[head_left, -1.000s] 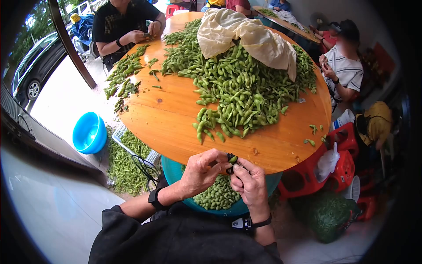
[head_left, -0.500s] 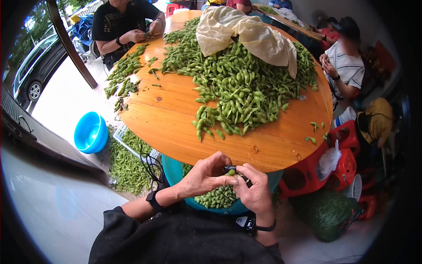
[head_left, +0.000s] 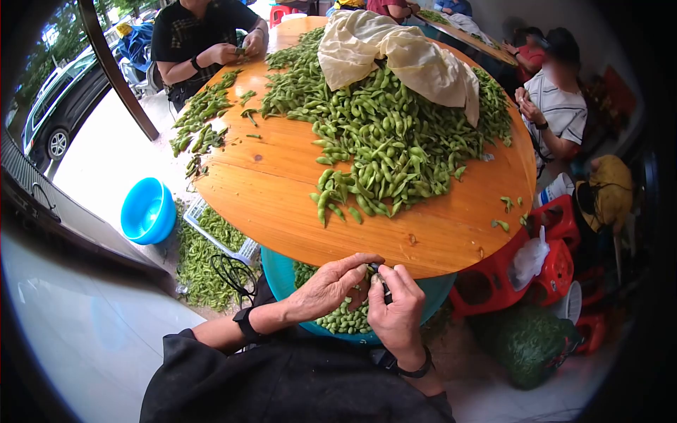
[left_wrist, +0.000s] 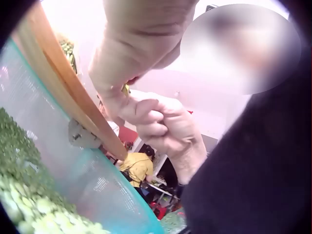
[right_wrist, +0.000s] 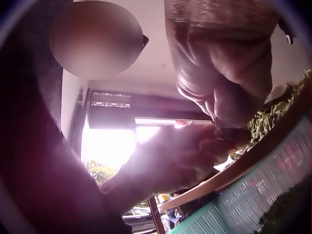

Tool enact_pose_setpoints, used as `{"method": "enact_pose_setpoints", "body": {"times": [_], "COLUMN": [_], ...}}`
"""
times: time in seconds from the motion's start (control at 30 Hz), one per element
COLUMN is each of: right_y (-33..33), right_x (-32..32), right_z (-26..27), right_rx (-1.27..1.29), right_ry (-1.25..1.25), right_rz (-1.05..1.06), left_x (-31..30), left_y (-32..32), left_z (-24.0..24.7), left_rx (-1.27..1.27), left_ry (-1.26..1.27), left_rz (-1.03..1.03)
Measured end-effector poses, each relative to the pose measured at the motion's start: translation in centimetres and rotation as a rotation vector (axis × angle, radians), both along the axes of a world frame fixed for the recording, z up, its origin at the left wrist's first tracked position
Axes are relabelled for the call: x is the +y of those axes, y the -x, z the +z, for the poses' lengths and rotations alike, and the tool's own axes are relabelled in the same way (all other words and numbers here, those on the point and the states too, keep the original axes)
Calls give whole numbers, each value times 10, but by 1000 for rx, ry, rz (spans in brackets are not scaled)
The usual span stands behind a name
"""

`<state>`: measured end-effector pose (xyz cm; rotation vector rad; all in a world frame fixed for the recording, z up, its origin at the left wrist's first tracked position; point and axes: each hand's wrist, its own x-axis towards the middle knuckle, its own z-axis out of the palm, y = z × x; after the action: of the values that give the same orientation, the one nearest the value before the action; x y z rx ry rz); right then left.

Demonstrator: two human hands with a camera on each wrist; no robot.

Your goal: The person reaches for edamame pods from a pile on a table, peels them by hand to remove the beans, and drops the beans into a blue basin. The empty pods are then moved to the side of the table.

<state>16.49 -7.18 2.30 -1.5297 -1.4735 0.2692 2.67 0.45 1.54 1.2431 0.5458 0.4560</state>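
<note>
Just past the near table edge, both hands meet fingertip to fingertip over a small green soybean pod (left_wrist: pixel 126 90), mostly hidden by fingers. My left hand (head_left: pixel 326 289) pinches it from the left with thumb and forefinger. From the right, my right hand (head_left: pixel 396 310) grips at the same spot, its fingers curled in. Dark bands show around fingertips there. Below the hands, a teal basket (head_left: pixel 276 276) holds shelled green beans (head_left: pixel 345 321). A large heap of soybean pods (head_left: pixel 384 151) lies on the round wooden table (head_left: pixel 268 204), partly under a cream cloth (head_left: pixel 395 53).
A blue basin (head_left: pixel 148 211) and a white crate (head_left: pixel 211 229) stand at left beside pods spread over the floor (head_left: pixel 208 271). Red stools (head_left: pixel 550 271) and a green net bag (head_left: pixel 522 349) are at right. Other people sit around this table and another behind.
The hands stay together, working at the fingertips. The pod, plainly visible earlier, is now mostly covered by fingers, and the right hand has turned and shifted slightly.
</note>
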Motion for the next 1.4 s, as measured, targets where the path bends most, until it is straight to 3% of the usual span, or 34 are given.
{"method": "enact_pose_setpoints", "body": {"times": [0.07, 0.17, 0.33, 0.4, 0.5, 0.53, 0.57, 0.63, 0.7, 0.8, 0.87, 0.9, 0.93, 0.97, 1.07, 1.2, 1.3, 1.4], "right_y": [10, 21, 19, 16, 12, 10, 6, -4, -16, -49, -91, -108, -125, -131, -134, -109, -90, -61], "right_x": [1, 0, 2, 1, 1, 0, 0, -1, -7, -37, -67, -81, -93, -102, -101, -72, -48, -28], "right_z": [-8, -10, -13, -14, -13, -12, -11, -12, -14, 2, 5, 14, 10, 12, 7, 4, -2, 2], "right_rx": [-108, -188, -209, -165, -192, -191, -128, -63, 277, 466, 321, 167, -132, -150, -306, -274, -120, 353], "right_ry": [-73, -93, -151, -134, -227, -227, -204, -185, 30, 8, 37, 201, 240, 372, 294, 175, 149, 118], "right_rz": [-91, -130, -152, -138, -109, -110, -81, -54, 35, -57, -202, -308, -391, -503, -500, -408, -323, -131], "left_x": [-8, -21, -25, -23, -16, -13, -13, -13, -7, 11, 30, 41, 54, 66, 101, 105, 98, 69], "left_y": [-5, -16, -23, -19, -12, -4, -6, -11, -4, 13, 17, 16, 12, 7, -6, -12, -16, -13], "left_z": [0, -7, -4, -3, -25, -29, -25, -12, -7, 20, 23, 27, 31, 33, 16, 16, 18, 36], "left_rx": [-65, -73, -189, -119, -93, 34, 34, -187, -189, 174, 219, 306, 369, 433, 555, 604, 442, 180], "left_ry": [176, 14, 125, -185, -363, -713, -714, 352, 309, -463, -874, -1095, -1211, -1327, -1474, -1476, -1505, -778], "left_rz": [131, 316, 383, 383, 239, 210, 210, 135, 48, -195, -45, 65, 105, 143, 34, -72, 56, -10]}}
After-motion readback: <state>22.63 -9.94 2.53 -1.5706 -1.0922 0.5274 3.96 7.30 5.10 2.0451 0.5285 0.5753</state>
